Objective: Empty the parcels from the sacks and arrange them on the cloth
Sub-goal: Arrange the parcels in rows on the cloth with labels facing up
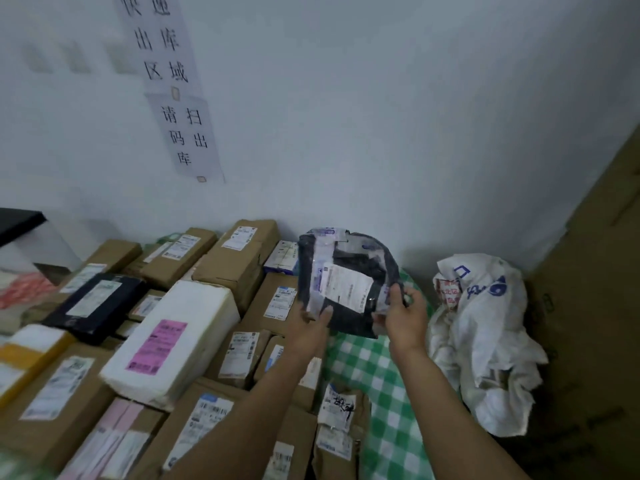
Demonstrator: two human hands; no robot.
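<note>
A green checked cloth lies on the floor, its left part covered in boxes, a crumpled white sack at its right edge. Above the cloth's bare strip, the left hand and right hand pinch a dark parcel by its lower corners. It would sit best lowered flat, label up, snug beside the boxes.

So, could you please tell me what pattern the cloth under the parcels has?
The cloth is a green-and-white check, shown best in the head view.
</note>
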